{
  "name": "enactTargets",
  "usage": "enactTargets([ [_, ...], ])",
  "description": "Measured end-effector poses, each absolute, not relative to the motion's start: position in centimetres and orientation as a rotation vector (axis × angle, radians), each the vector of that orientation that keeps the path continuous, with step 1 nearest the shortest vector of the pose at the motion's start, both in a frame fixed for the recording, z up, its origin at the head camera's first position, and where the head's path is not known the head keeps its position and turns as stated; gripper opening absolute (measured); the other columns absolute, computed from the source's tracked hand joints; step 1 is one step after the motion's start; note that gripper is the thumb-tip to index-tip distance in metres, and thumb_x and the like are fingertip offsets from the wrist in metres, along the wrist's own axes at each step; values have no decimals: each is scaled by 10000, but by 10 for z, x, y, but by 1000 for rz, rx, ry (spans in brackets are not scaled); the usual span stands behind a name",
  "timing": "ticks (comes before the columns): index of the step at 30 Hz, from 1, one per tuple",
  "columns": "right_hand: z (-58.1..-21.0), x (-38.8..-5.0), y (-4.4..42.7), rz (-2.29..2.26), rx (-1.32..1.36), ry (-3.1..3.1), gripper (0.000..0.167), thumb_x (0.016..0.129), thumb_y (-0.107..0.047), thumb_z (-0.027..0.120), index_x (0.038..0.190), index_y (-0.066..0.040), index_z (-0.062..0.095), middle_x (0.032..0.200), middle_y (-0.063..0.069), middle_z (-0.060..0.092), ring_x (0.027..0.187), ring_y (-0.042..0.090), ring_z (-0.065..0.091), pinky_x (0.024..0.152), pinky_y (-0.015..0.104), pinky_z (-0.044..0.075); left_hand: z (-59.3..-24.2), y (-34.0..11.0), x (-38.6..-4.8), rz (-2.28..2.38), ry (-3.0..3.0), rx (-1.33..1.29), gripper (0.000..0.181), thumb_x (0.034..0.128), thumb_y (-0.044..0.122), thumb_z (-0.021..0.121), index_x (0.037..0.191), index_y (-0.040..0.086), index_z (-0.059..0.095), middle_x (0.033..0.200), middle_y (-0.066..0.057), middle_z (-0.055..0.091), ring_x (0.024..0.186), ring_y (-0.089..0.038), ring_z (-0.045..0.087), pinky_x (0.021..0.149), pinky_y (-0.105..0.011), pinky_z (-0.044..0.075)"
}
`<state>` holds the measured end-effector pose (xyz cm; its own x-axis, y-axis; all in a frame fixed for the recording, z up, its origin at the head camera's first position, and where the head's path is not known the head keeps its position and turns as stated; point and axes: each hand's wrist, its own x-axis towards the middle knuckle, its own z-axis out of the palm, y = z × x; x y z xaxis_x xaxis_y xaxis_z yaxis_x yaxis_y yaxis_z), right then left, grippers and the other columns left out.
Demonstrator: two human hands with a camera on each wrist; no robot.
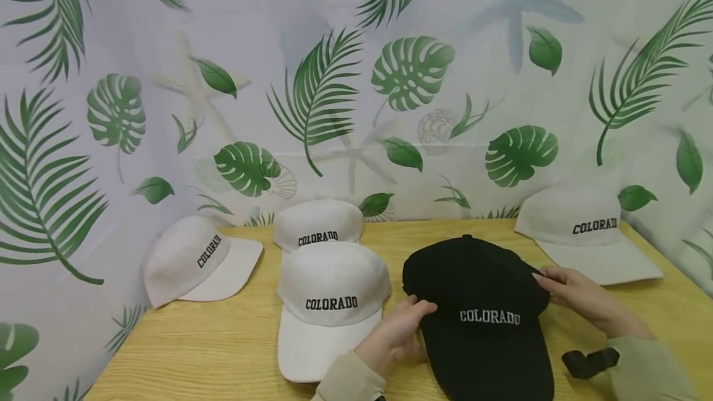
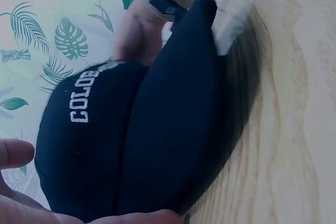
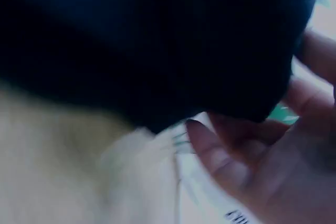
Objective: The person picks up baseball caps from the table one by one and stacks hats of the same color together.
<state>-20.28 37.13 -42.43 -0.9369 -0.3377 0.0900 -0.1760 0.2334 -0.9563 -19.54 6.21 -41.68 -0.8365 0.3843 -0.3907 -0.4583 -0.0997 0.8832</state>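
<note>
A black baseball cap (image 1: 473, 277) with white COLORADO lettering is held between two hands over the front right of the table, its brim toward the viewer. The left hand (image 1: 398, 333) grips the left side, where crown meets brim. In the left wrist view, its thumb lies by the crown (image 2: 79, 145) and its fingers (image 2: 136, 217) run along the cap's lower side. On the opposite side, the right hand (image 1: 585, 299) pinches the crown's edge. The right wrist view has the right hand's fingers (image 3: 220, 156) around the dark fabric (image 3: 226, 40), partly blurred.
Close left of the black cap is a white COLORADO cap (image 1: 334, 283), with another white cap (image 1: 317, 221) right behind it. More white caps lie at the far left (image 1: 189, 258) and back right (image 1: 579, 221). A leaf-print cloth (image 1: 345, 79) hangs behind the wooden table (image 1: 223, 339).
</note>
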Motion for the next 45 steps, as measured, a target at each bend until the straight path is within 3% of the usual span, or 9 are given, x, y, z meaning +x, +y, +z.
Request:
enactTargets([
  [5,-413,-207,359,-1674,-732,2696,188,966,-92,335,848,29,417,740,44,442,678,137,456,583,278,367,-417,64,-195,1986,1635,-74,752,817,155,553,1374,-72,101,1404,-259,94,1265,-407,112,779,-710,242],
  [8,-413,-211,353,-1552,-612,2882,210,971,-122,329,826,11,404,704,50,390,622,128,420,544,285,358,-419,67,-196,1970,1644,-74,745,817,156,551,1375,-66,110,1398,-273,96,1260,-430,111,769,-729,209],
  [15,-430,-211,354,-1157,-206,3093,286,976,-225,323,797,-45,456,613,21,375,493,130,354,467,271,326,-425,73,-193,1954,1695,-22,678,807,138,544,1370,-27,203,1387,-253,151,1242,-414,175,805,-688,256],
  [20,-422,-209,352,-1106,-209,3150,271,974,-190,329,818,-39,491,620,20,390,513,130,371,485,277,325,-415,72,-190,1983,1742,43,615,826,139,527,1356,-16,255,1371,-240,218,1231,-411,226,859,-613,296],
  [27,-414,-215,349,-1043,-122,3263,292,964,-178,352,823,-1,536,606,26,437,528,157,413,493,309,338,-404,77,-197,2050,1827,65,601,826,140,517,1325,-91,273,1360,-258,245,1197,-369,316,887,-491,350],
  [32,-430,-220,344,-1035,-65,3226,269,951,-158,380,758,-22,509,589,19,404,511,161,383,473,303,323,-418,77,-196,1874,1916,3,615,818,175,537,1297,-128,297,1324,-271,310,1180,-380,342,906,-491,330],
  [37,-445,-215,342,-1072,-56,3078,252,953,-176,382,768,-43,492,601,22,384,520,166,366,484,299,318,-433,72,-190,1738,1887,-69,623,821,189,544,1260,-178,297,1299,-322,294,1195,-442,272,936,-539,262],
  [45,-447,-220,342,-1153,-90,2944,245,954,-153,370,733,-59,419,615,27,357,543,159,356,518,291,323,-432,67,-192,1651,1946,-60,639,819,239,560,1269,-150,325,1306,-311,300,1207,-457,232,941,-546,240],
])
